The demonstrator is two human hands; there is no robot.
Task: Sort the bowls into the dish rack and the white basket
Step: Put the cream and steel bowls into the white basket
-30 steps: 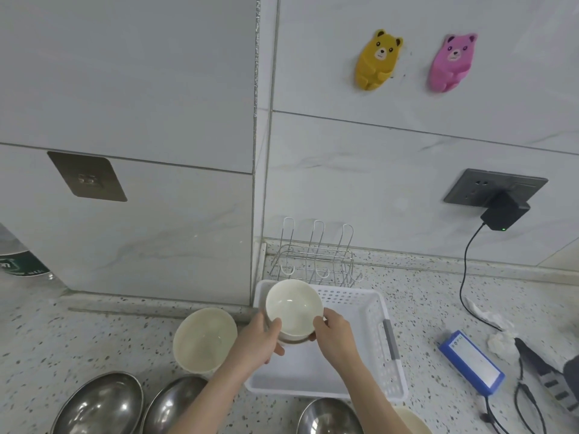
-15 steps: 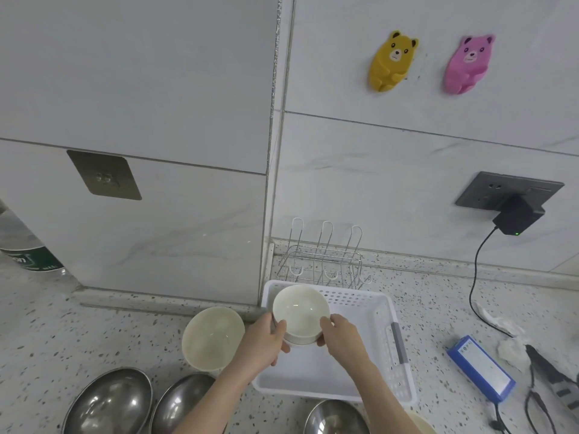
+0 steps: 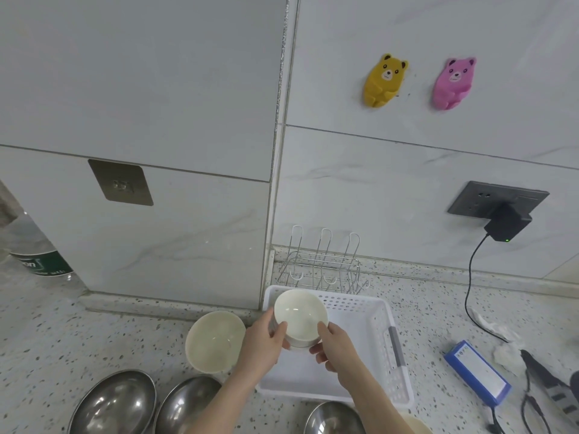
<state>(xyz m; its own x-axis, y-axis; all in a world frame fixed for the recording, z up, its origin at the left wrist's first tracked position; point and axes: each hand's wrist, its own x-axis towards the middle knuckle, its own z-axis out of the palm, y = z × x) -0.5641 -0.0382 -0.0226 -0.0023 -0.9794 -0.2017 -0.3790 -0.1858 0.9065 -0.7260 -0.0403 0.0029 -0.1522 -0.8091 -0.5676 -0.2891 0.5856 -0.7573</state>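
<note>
Both hands, left (image 3: pixel 263 343) and right (image 3: pixel 336 346), grip a smooth white bowl (image 3: pixel 300 317) over the white basket (image 3: pixel 372 346), slightly nearer the wire rack (image 3: pixel 322 267) than a second ago. A cream bowl (image 3: pixel 214 341) and shiny steel bowls (image 3: pixel 116 404) sit on the speckled tabletop (image 3: pixel 62 339).

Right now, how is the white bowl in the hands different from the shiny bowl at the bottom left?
The held white bowl is up in the air over the white basket, with the left hand and right hand gripping it; the leftmost steel bowl sits on the counter, untouched. The white bowl looks matte and pale; the steel one is mirror-shiny grey. The steel bowl looks wider. Both are round, open side up and empty.
</note>
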